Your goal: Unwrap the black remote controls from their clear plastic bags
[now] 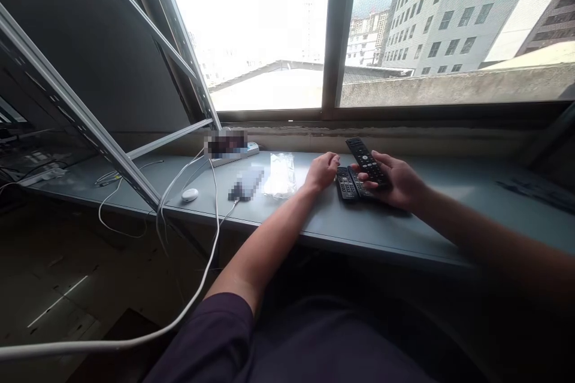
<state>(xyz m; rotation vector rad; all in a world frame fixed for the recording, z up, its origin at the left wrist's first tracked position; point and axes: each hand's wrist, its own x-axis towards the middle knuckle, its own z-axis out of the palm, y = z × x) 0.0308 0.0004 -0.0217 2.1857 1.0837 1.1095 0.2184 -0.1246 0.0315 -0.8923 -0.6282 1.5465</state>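
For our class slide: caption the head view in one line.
Right hand holds a remote above other remotes on a grey ledge; left hand rests beside them.

Grey ledge [404, 233], two black remotes [347, 183], plastic bag [281, 175], power strip [233, 154]
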